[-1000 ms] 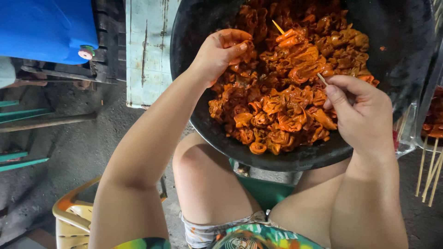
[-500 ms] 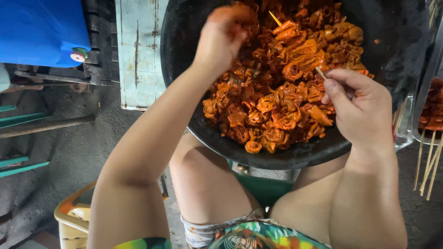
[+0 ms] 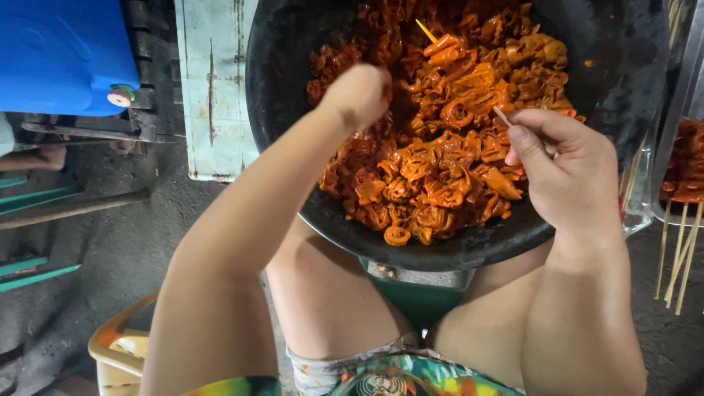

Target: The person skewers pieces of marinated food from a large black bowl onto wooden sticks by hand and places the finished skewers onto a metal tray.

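Blue container (image 3: 62,51) fills the upper left of the frame; left hand (image 3: 359,95) reaches into the orange-sauced meat pieces (image 3: 440,161) heaped in the black basin (image 3: 286,88) at upper centre, its fingers hidden, grip unclear; right hand (image 3: 565,169) pinches a bamboo skewer (image 3: 501,115) over the meat; loaded skewers (image 3: 678,242) lie at far right.
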